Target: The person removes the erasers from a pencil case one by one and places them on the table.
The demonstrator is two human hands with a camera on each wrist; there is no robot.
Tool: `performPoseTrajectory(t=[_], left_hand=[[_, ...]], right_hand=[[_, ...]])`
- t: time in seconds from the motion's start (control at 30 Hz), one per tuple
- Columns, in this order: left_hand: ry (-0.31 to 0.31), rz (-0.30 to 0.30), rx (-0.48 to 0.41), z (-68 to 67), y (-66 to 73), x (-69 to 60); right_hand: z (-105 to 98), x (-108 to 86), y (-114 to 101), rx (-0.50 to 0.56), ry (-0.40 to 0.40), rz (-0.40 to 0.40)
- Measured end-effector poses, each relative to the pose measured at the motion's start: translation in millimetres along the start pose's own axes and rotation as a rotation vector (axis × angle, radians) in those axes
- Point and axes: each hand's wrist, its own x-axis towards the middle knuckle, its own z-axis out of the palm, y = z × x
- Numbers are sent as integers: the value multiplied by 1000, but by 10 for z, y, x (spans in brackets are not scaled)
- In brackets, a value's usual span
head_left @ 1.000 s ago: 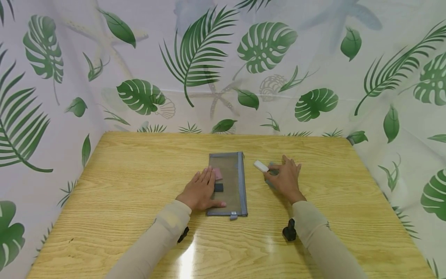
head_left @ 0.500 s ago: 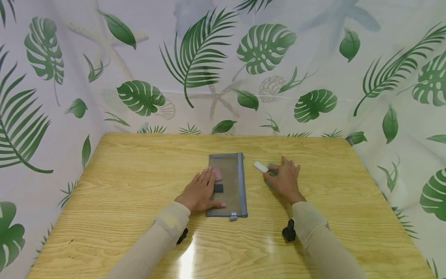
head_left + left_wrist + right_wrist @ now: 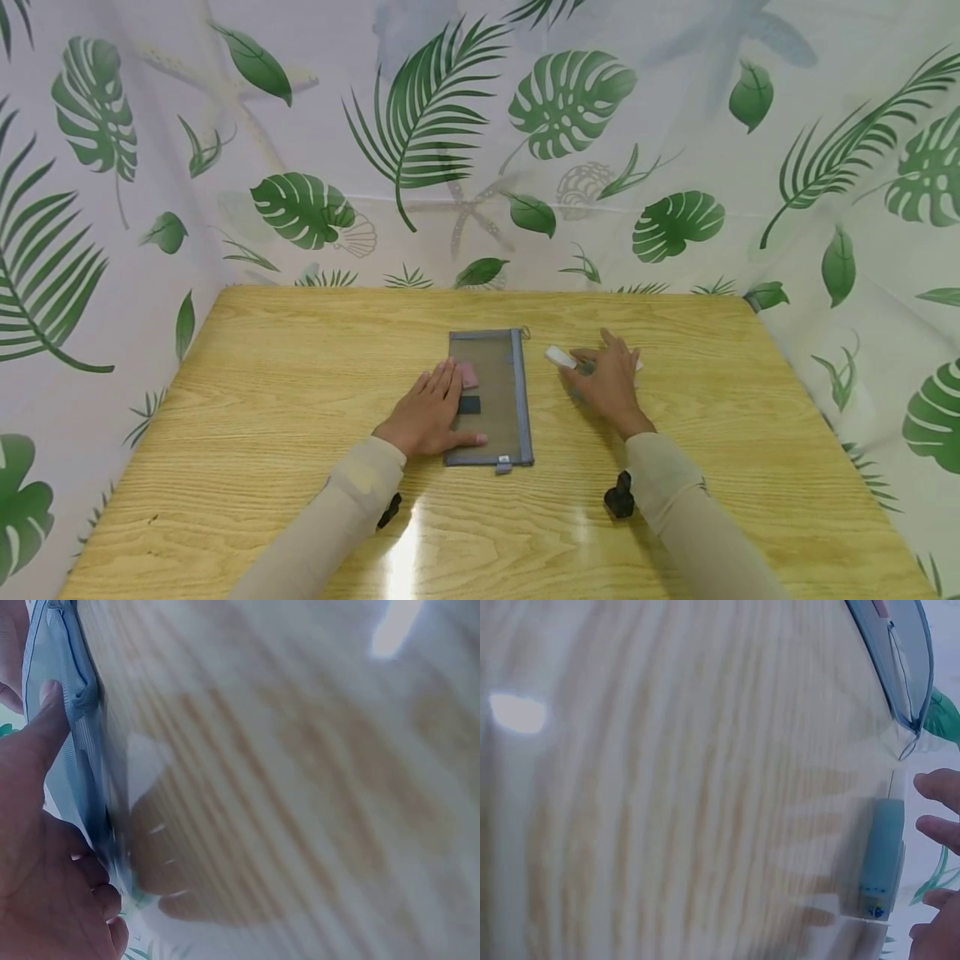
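Note:
A grey mesh pouch (image 3: 495, 425) with a blue-grey zipped edge lies flat on the table; a pink piece (image 3: 468, 376) and a dark piece (image 3: 469, 405) show in it. The left hand (image 3: 426, 412) rests on its left side, fingers straight and thumb spread; the left wrist view shows this hand (image 3: 45, 847) against the pouch (image 3: 75, 772). Right of the pouch, the right hand (image 3: 609, 385) hovers with parted, slightly bent fingers over a white item (image 3: 559, 357) and a partly hidden teal item. In the right wrist view the fingers (image 3: 941, 831) stand apart from the teal item (image 3: 883, 851).
The wooden table (image 3: 285, 375) meets a leaf-printed cloth (image 3: 465, 242) at the back and sides. A small black device (image 3: 619, 496) sits by the right wrist, another (image 3: 389, 510) by the left. A bit of white shows just right of the right hand.
The right hand's fingers have spread a little and shifted slightly left, away from their closer pose at the white item. White now shows at that hand's right side. The left hand stays on the pouch.

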Motion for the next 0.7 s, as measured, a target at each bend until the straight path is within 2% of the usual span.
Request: performPoseTrajectory(t=[0.23, 0.37, 0.6, 0.7], left_hand=[[17, 3, -2, 64, -45, -15], [21, -1, -6, 71, -52, -30], [11, -4, -12, 87, -65, -24], [5, -3, -5, 55, -47, -43]], right_hand=[[106, -22, -95, 46, 10, -49], [168, -44, -185, 65, -13, -56], [279, -48, -323, 38, -1, -146], [310, -45, -370, 41, 1, -167]])
